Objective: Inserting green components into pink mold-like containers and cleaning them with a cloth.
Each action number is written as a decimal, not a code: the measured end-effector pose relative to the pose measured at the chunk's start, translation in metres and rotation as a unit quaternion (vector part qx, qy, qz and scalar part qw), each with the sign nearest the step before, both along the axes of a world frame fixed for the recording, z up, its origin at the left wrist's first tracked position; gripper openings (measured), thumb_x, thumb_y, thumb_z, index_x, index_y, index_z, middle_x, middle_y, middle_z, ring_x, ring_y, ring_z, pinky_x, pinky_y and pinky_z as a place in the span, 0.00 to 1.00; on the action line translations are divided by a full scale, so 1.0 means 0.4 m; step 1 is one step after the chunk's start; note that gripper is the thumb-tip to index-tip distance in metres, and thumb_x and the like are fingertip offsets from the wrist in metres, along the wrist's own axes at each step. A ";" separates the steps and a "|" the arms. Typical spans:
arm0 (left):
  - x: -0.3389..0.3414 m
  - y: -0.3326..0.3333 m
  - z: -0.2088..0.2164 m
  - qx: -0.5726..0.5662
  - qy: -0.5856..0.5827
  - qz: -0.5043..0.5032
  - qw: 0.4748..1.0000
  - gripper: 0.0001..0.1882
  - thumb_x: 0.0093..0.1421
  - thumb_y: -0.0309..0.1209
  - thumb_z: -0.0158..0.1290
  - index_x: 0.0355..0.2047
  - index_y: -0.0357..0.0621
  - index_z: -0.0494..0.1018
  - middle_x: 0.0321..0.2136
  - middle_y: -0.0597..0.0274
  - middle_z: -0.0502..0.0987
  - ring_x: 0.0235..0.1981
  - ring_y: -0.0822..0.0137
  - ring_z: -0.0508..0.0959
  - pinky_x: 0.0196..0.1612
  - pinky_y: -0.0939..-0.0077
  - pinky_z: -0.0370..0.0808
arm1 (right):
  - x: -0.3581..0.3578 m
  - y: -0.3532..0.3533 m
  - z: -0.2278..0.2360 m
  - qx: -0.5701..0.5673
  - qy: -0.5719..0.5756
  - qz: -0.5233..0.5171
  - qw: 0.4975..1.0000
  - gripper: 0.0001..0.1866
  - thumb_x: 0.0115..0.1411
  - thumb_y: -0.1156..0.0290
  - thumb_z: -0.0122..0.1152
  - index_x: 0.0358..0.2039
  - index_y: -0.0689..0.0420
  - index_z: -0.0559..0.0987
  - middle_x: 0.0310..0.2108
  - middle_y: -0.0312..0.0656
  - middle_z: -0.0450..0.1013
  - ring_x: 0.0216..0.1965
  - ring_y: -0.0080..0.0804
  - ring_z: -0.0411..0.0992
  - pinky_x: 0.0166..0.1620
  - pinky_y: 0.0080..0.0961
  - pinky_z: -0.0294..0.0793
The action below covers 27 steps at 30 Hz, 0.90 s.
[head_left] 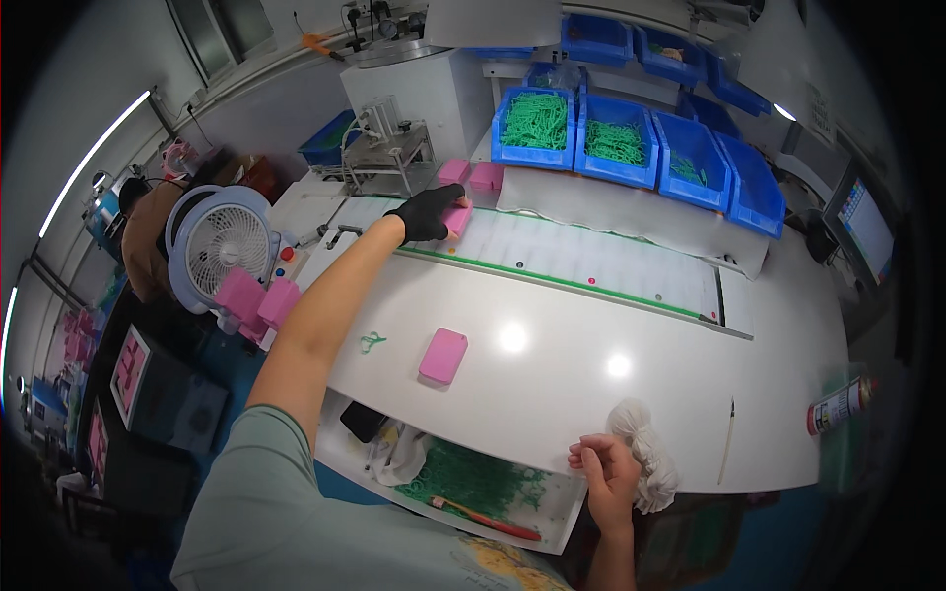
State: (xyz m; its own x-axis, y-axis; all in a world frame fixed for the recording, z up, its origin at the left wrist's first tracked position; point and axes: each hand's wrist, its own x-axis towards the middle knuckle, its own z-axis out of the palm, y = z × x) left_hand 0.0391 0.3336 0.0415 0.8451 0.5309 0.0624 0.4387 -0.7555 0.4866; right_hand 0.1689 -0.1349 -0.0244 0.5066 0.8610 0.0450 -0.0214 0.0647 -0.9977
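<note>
Here's the left grip [427,214] closed round a pink block [457,222] at the track's [552,248] left end, best kept light and square, clear of two others [486,177] beyond, while the right grip [608,467] curls by the cloth [652,455], contents unclear.

Pink block [461,220]; blue bins [533,157]

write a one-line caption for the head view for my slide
Gloved left hand gripping a pink block at a white workbench, bare right hand beside a bunched white cloth.
</note>
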 end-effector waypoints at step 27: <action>-0.143 -0.736 -0.024 -0.031 -0.249 -0.085 0.964 0.31 0.42 0.23 0.67 0.50 0.44 0.71 0.42 0.59 0.75 0.43 0.63 0.75 0.47 0.70 0.73 | -0.105 0.078 0.063 -0.038 0.176 0.055 0.982 0.23 0.70 0.58 0.47 0.54 0.66 0.67 0.47 0.49 0.72 0.43 0.36 0.77 0.46 0.26 0.78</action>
